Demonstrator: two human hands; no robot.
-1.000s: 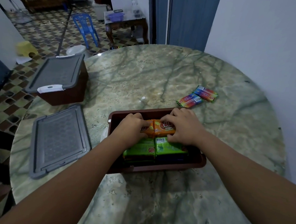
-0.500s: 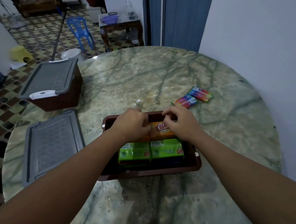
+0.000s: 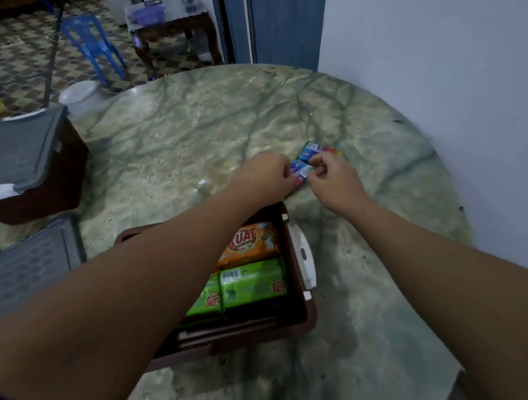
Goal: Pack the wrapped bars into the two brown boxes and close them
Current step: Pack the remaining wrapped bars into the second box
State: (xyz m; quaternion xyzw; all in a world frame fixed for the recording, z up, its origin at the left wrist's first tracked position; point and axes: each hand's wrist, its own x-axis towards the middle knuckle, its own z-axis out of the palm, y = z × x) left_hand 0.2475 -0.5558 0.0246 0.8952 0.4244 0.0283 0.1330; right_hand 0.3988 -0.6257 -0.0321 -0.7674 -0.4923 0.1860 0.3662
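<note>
Green-veined marble fills the head view, a round surface (image 3: 198, 141) set against a pale wall (image 3: 431, 71), with a patterned tile floor (image 3: 22, 61), a blue plastic chair (image 3: 90, 42) and a dark wooden side table (image 3: 174, 27) carrying a purple basin (image 3: 147, 11) beyond its far edge. Both my forearms reach forward over the open brown box (image 3: 299, 321), which sits near me on the surface, its white latch (image 3: 305, 260) on the right wall. Inside it, an orange wrapped bar (image 3: 251, 243) lies at the far end and two green wrapped bars (image 3: 252, 283) lie side by side just nearer to me; my left forearm hides the box's left half. Past the box, my left hand (image 3: 265, 177) and my right hand (image 3: 334, 180) meet at two rainbow-coloured wrapped bars (image 3: 311, 152) lying on the marble. My left grip is curled, fingertips pinching the nearer bar (image 3: 301, 171); my right grip is narrow too, thumb and fingers closed on the same bar's other end, with the farther bar touching it just behind. At the left edge, the second brown box (image 3: 42, 194) stands with its grey lid (image 3: 17, 153) on and a white latch showing, well apart from the open one. A loose grey lid (image 3: 23, 276) lies flat on the surface nearer to me, beside my left arm.
</note>
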